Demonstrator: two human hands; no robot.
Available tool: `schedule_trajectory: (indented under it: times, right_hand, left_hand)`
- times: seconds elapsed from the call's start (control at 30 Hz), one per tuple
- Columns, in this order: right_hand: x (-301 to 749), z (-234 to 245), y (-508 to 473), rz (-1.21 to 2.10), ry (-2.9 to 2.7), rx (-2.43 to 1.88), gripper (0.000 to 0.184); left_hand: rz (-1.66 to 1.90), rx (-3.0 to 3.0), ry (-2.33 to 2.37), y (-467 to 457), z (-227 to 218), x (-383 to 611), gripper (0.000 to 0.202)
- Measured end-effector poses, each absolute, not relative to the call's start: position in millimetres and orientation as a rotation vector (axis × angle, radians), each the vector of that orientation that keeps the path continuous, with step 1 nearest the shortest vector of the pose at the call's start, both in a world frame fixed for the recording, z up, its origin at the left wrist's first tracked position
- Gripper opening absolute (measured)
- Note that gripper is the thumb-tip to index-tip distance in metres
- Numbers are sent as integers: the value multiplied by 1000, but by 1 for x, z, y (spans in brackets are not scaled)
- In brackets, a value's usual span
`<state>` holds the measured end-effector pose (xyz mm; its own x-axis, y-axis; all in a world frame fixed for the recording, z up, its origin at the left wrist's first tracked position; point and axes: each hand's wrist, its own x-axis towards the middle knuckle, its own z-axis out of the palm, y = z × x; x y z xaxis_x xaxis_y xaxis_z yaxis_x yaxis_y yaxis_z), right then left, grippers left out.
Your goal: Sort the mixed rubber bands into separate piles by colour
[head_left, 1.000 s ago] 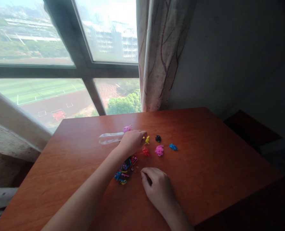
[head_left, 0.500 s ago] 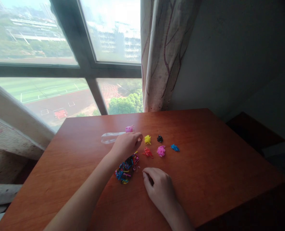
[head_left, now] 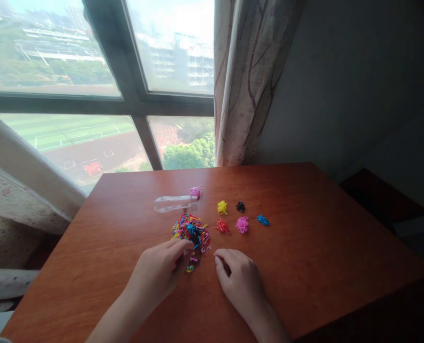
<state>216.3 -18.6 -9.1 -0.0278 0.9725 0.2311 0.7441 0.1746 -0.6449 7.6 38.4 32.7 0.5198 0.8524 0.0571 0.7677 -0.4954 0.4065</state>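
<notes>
A heap of mixed small coloured rubber bands (head_left: 190, 228) lies on the table. My left hand (head_left: 163, 264) reaches over its near left side, fingers bent down to the bands; whatever its fingertips pinch is hidden. Right of the heap, my right hand (head_left: 239, 276) rests on the wood, curled with thumb and forefinger together; I cannot make out anything in it. Beyond the hands sit sorted clumps of bands: yellow (head_left: 222, 207), black (head_left: 240, 206), red (head_left: 222, 226), pink (head_left: 242, 224) and blue (head_left: 263, 220).
A clear plastic bottle-shaped container (head_left: 174, 204) lies on its side behind the heap, with a pink cap-like piece (head_left: 195, 191) by its mouth. The wooden table (head_left: 322, 247) borders a window and a curtain (head_left: 254, 85) at the back.
My left hand has drawn back from near the yellow clump, down and left to the mixed heap. My right hand has stayed in place. The view has shifted slightly.
</notes>
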Motion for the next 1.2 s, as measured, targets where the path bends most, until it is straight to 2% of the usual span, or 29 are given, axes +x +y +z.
schedule_trajectory:
  times: [0.53,1.2]
  right_hand:
    - [194,0,-21,447,-1958,-1657,9]
    - [187,-9,-19,362,-1871,-1654,14]
  left_hand:
    - [471,2293,1366,3,3,-3,18]
    - [397,2325,1381,3,0,-1,22]
